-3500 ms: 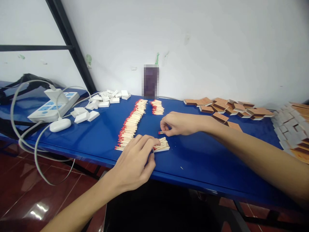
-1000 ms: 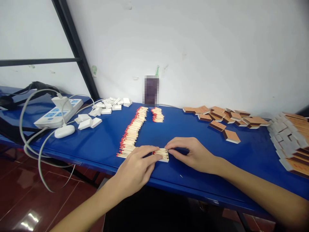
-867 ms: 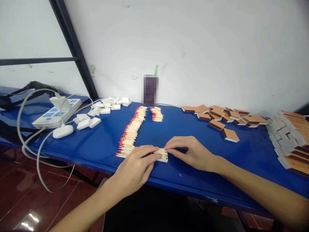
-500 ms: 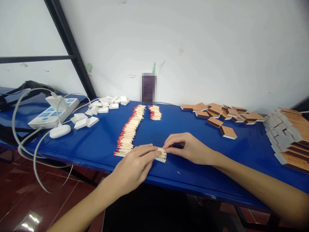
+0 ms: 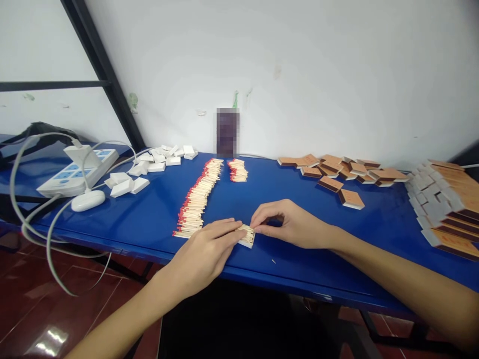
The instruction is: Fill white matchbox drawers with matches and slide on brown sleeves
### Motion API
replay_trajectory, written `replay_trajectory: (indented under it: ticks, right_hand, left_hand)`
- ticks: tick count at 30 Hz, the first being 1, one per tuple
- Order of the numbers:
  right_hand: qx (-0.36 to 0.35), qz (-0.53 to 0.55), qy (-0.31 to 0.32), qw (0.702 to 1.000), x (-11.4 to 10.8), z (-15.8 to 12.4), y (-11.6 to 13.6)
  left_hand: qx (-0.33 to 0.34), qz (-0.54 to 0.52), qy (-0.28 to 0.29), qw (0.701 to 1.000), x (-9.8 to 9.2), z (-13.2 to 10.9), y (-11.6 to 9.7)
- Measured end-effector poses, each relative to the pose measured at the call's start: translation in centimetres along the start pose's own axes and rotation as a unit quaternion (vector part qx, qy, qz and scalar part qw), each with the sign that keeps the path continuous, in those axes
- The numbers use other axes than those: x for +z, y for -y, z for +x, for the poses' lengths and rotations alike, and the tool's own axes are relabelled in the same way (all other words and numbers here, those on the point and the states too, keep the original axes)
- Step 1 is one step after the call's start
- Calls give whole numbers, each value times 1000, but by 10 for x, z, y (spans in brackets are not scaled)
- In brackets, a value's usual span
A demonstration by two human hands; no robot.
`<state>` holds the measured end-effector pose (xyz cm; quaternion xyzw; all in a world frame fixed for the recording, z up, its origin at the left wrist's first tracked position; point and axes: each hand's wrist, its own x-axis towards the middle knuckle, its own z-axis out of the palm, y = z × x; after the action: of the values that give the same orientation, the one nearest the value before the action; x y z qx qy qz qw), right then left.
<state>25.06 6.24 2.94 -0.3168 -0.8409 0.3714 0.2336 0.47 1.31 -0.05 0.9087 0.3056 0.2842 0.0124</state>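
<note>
A small white matchbox tray (image 5: 246, 244) filled with matches lies near the front edge of the blue table. Across its left part rests my left hand (image 5: 205, 254), holding the tray steady with fingers over it and the thumb on top. My right hand (image 5: 290, 224) is at the tray's right end, thumb and forefinger pinched together; whatever is between them is too small to make out. Just beyond my left hand runs a long row of red-headed matches (image 5: 196, 199). A smaller pile of matches (image 5: 238, 171) lies behind, near the wall.
White empty trays (image 5: 157, 166) are scattered at the back left beside a power strip (image 5: 63, 179) with cables. Brown matchbox sleeves (image 5: 331, 183) lie loose at the back right. A stack of matchboxes (image 5: 454, 209) stands far right. A tiny stick (image 5: 273, 261) lies near the front edge.
The view has shifted slightly, so everything sits a little further left and higher. Both hands stay at the tray, with only small finger movements.
</note>
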Motion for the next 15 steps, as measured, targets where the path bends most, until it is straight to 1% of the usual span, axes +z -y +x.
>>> replay_trajectory:
  ticks: [3,5,8,10,12,15]
  right_hand:
    - [23,20,-4,1000,0,1,-1]
    - [46,49,6,998,0,2,-2]
    - [73,74,22,994,-1,4,-2]
    - [85,78,21,993,-1,5,0]
    - [90,80,14,993,0,5,2]
    - [94,73,5,993,1,4,5]
  left_hand:
    - [24,52,20,998,-2,0,-3]
    - [33,84,36,995,-3,0,-6]
    - [34,119,58,991,-3,-3,-10]
    - [32,131,68,989,-2,-4,-12]
    - [30,128,67,989,-1,-5,-12]
    - [22,93,37,995,0,-3,-10]
